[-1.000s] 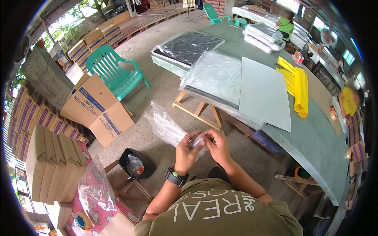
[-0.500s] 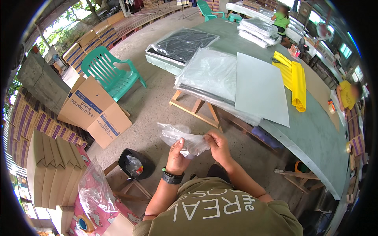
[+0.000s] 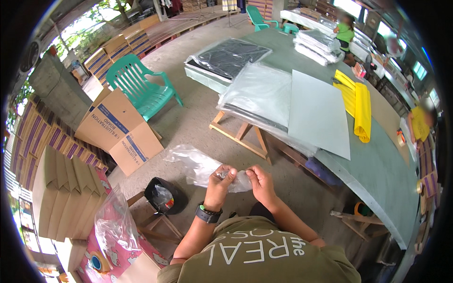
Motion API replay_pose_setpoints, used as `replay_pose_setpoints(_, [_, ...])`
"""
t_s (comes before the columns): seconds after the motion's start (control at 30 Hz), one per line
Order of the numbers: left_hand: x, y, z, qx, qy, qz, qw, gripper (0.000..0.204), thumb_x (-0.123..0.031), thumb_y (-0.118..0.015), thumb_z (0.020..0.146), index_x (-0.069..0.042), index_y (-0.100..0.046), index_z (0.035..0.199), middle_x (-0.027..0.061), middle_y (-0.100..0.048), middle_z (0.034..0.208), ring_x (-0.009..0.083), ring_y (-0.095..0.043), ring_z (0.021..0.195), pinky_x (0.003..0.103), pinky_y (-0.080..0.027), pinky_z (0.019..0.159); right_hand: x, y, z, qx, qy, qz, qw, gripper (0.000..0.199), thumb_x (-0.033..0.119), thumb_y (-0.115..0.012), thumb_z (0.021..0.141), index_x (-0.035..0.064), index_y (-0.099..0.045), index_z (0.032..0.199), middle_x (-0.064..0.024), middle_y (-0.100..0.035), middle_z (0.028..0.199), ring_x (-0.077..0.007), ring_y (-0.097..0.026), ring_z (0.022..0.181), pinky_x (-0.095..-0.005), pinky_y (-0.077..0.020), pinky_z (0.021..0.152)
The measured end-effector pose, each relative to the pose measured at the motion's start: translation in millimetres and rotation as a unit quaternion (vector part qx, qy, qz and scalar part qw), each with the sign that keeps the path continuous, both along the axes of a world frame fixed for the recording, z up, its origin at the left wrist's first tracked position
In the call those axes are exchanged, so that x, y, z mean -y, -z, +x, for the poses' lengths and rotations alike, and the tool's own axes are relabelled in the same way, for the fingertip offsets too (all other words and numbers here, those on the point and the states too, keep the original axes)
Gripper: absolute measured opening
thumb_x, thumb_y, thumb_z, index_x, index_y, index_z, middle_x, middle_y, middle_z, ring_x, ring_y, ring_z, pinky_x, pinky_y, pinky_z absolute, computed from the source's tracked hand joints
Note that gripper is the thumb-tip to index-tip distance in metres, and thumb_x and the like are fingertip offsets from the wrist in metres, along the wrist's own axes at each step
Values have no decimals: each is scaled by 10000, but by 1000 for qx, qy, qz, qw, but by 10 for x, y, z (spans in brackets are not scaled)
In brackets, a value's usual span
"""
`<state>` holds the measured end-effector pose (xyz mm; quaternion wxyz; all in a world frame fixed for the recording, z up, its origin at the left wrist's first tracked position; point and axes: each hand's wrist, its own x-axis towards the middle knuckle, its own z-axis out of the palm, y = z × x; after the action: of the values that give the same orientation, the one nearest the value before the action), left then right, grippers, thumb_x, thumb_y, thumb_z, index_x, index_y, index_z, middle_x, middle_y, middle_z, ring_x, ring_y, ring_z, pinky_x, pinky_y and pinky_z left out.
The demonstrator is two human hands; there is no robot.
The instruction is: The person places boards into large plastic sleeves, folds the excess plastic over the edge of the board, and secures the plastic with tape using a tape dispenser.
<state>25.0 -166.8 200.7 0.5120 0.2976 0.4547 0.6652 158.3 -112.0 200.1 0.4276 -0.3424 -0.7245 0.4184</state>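
Observation:
A clear plastic bag (image 3: 196, 162) hangs in the air before me, its loose part spreading to the left. My left hand (image 3: 220, 185) is closed on the crumpled plastic, thumb on top. Just to its right, my right hand (image 3: 261, 185) pinches the bag's gathered end between thumb and fingers. Below and left of the hands stands a black bin (image 3: 177, 200) with plastic and other scraps inside.
A green table (image 3: 377, 174) on the right bears a pale board (image 3: 321, 113), bagged sheets (image 3: 259, 96) and a yellow roll (image 3: 362, 113). Left are a cardboard box (image 3: 118, 127), wrapped brown packages (image 3: 66, 198) and a green chair (image 3: 141, 87). Two people sit beyond the table.
My left hand has moved right, closer to my right hand, and now grips more plastic. The bag's loose part now stretches out further left and lower. My view has shifted slightly.

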Motion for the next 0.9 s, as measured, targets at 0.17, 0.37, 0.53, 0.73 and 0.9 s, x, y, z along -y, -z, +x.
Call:
replay_pose_setpoints(0.17, [29, -176, 60, -32, -3, 16, 999, 539, -41, -664, 713, 10, -401, 1180, 23, -566, 803, 91, -518, 735, 208, -416, 671, -59, 77, 45, -50, -59, -65, 995, 137, 116, -558, 818, 4, -523, 747, -20, -494, 572, -58, -411, 511, -215, -347, 467])
replay_pose_setpoints(0.37, [60, -193, -35, -22, -63, 14, 998, 601, -9, -663, 698, 5, -366, 1220, 40, -575, 797, 81, -525, 696, 209, -432, 607, -119, 39, -13, -39, -116, -125, 985, 138, 127, -603, 786, 4, -549, 758, -2, -494, 576, -45, -396, 519, -212, -325, 456])
replay_pose_setpoints(0.53, [283, -149, -162, -205, -122, -15, 971, 486, -66, -675, 698, -26, -474, 1139, 70, -587, 859, 104, -531, 766, 251, -458, 634, 58, -72, -189, 66, -45, 87, 993, 129, 100, -563, 781, -28, -551, 780, -192, -506, 631, -269, -493, 505, -316, -381, 483])
replay_pose_setpoints(0.73, [204, 128, -156, -174, 24, 32, 984, 558, -358, -653, 733, -29, -467, 1144, 48, -580, 819, 112, -516, 761, 247, -426, 684, -127, 169, -276, 18, -50, 88, 995, 140, 131, -521, 805, 4, -530, 747, -117, -525, 633, -209, -519, 578, -310, -405, 551])
replay_pose_setpoints(0.9, [636, 156, -592, -119, 232, 25, 965, 364, -339, -615, 772, -16, -572, 935, -26, -534, 711, 76, -465, 664, 216, -376, 585, -112, -40, -463, -316, -191, -408, 835, 153, 184, -512, 839, 68, -469, 749, -16, -500, 691, -103, -478, 607, -243, -406, 528])
